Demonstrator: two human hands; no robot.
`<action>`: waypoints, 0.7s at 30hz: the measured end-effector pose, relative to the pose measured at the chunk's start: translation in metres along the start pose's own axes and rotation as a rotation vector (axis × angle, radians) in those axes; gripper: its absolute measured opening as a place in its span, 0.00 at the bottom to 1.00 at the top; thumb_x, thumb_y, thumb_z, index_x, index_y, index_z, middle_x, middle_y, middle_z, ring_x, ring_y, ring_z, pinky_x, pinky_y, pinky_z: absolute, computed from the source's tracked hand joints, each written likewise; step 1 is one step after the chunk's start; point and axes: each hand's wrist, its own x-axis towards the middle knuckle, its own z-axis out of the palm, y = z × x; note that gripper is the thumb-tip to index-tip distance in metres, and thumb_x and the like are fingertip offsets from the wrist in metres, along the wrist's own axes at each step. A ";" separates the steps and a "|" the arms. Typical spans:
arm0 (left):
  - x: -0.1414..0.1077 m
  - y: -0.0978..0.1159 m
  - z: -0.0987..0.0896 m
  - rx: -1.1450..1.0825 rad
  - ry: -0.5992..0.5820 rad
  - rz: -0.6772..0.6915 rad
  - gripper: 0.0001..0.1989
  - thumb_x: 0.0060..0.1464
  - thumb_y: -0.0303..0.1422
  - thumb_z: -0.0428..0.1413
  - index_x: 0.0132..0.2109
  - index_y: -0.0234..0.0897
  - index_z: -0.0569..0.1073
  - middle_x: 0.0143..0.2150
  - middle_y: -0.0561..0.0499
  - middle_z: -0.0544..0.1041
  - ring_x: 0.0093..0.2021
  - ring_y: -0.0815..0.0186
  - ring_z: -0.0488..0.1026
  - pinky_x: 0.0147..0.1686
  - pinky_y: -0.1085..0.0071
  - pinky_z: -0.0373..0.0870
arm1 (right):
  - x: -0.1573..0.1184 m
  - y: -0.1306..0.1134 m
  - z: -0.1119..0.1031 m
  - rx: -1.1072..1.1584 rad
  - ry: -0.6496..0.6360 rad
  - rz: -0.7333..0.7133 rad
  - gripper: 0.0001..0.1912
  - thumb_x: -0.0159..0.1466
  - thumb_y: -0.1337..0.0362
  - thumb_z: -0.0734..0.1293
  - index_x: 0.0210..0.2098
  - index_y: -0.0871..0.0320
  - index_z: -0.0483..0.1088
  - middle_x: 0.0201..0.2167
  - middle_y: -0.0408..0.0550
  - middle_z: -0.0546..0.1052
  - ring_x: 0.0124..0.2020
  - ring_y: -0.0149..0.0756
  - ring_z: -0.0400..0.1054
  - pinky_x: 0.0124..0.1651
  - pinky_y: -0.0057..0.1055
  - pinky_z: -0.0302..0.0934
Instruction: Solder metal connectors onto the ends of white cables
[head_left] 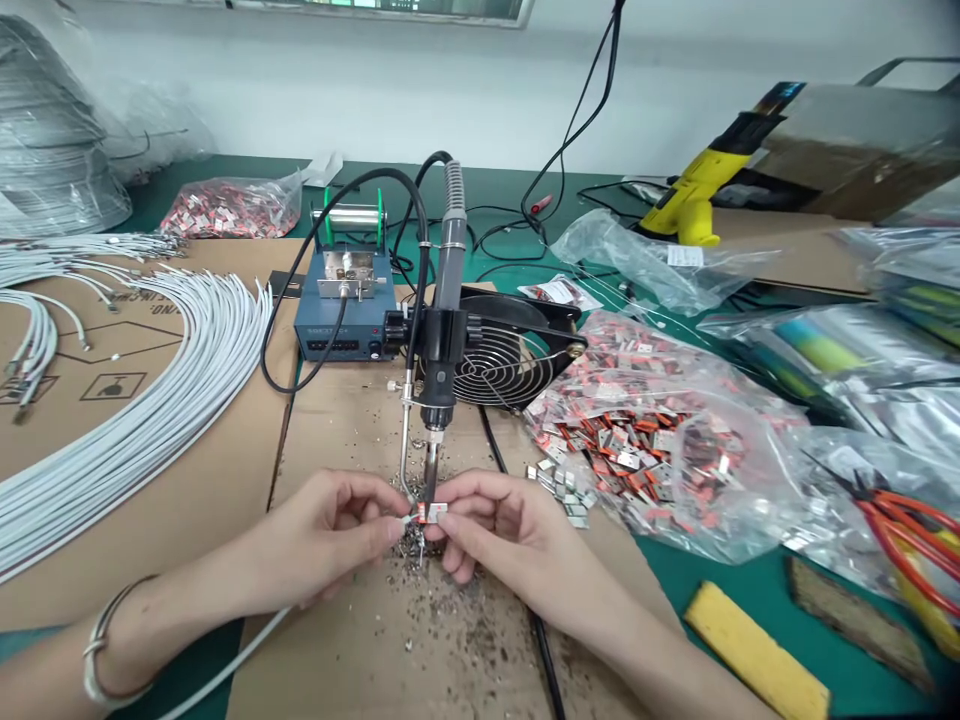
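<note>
My left hand (341, 535) pinches the end of a white cable (247, 650), whose length trails down below the wrist. Between thumb and finger, my right hand (499, 525) holds a small orange and silver connector (435, 513). Cable end and connector meet under the tip of an upright soldering iron (442, 385), clamped in a black holder. A thin metal feed tube (406, 440) runs down beside the iron to the same spot. Whether the tip touches the connector is too small to tell. Grey solder bits lie on the cardboard (337, 640) below.
Behind stand a blue solder feeder (345, 325) and a black fan (499, 350). White cables (202, 370) lie at left. On the right are a bag of connectors (637, 440), loose metal shells (562, 488), a yellow sponge (757, 650), pliers (900, 530) and a yellow heat gun (697, 190).
</note>
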 end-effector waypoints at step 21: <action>0.001 -0.001 0.008 -0.112 0.025 -0.013 0.18 0.50 0.45 0.54 0.39 0.34 0.64 0.23 0.59 0.65 0.10 0.82 0.52 0.07 0.86 0.47 | -0.002 -0.005 -0.001 0.015 -0.012 -0.040 0.13 0.52 0.63 0.70 0.32 0.66 0.67 0.24 0.44 0.74 0.16 0.15 0.61 0.19 0.11 0.57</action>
